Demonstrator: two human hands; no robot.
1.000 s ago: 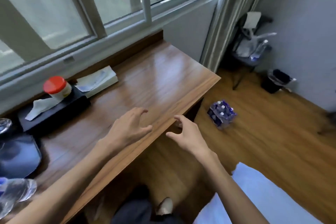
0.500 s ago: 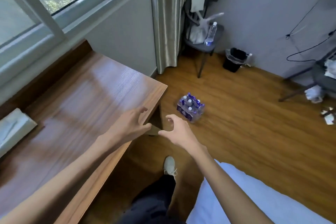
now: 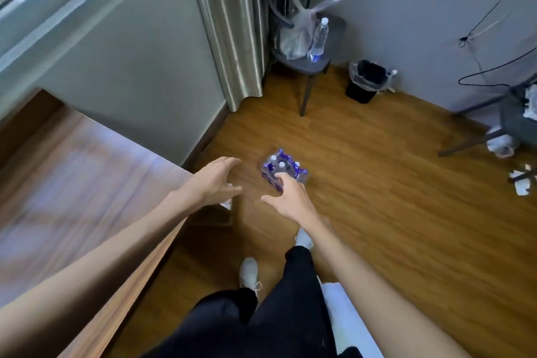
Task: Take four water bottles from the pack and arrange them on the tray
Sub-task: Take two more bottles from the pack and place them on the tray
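Note:
A shrink-wrapped pack of water bottles (image 3: 281,168) with purple labels and white caps stands on the wooden floor past the desk corner. My right hand (image 3: 287,197) is stretched out in front of it, fingers spread, holding nothing, and it overlaps the pack's near edge in the picture. My left hand (image 3: 215,182) hovers open to the left, above the desk corner and apart from the pack. No tray is in view.
The wooden desk (image 3: 72,177) fills the left. A dark chair (image 3: 308,64) with a bag and a single bottle (image 3: 319,39) stands by the curtain (image 3: 232,23). A black bin (image 3: 364,81) sits against the wall. Another chair and scraps lie at the far right.
The view has swung right, away from the desk and toward the floor. Both open hands have moved forward, nearer the pack, and my legs have stepped out.

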